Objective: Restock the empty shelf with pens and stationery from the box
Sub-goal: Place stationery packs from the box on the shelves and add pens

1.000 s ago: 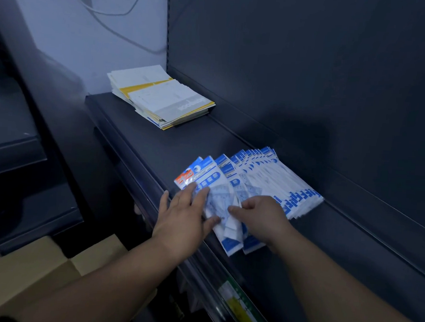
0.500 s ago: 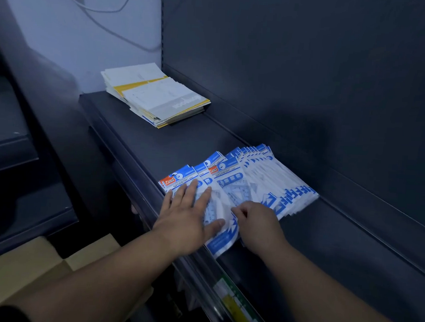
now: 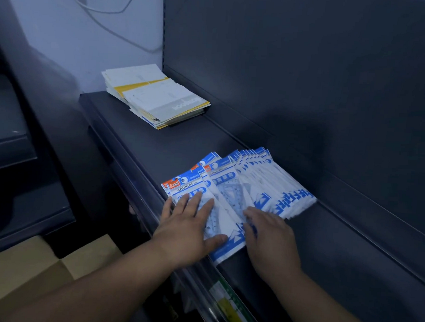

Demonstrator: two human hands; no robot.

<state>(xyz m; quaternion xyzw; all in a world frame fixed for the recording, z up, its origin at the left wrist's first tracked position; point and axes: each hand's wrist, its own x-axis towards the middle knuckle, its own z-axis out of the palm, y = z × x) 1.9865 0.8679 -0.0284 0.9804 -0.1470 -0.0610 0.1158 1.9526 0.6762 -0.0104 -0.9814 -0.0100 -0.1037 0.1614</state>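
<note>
Cardboard, plain brown with a flap up: the box (image 3: 25,281) sits low, down and to the left of the left hand (image 3: 184,231), below the level of the shelf (image 3: 138,141). Beyond those fingers, far along the shelf toward its left end, lies a stack of paper pads (image 3: 158,97), well apart from the work.

The blue-and-white geometry-set packets (image 3: 232,187) lie fanned on the shelf under and between both hands, overlapping like cards, with the fan running back to the right toward the rear panel.

The risk, as I judge it, is at the near edge. The frontmost packet's corner appears to poke out over the clear price rail (image 3: 222,308), just below the left thumb. The sleeves look glossy and slick, so a sideways push or an early lift of either palm could let the front ones slide off the lip. An uneven push could also spill the fan out of its row.

The left fingers (image 3: 196,202) are straight and spread, pressing flat on the nearest packet, thumb lying across its lower part; nothing is gripped. To the right, the right hand (image 3: 268,241) rests palm-down, its fingers (image 3: 253,213) extended and only slightly bent, touching the next packets in the fan without pinching any.
</note>
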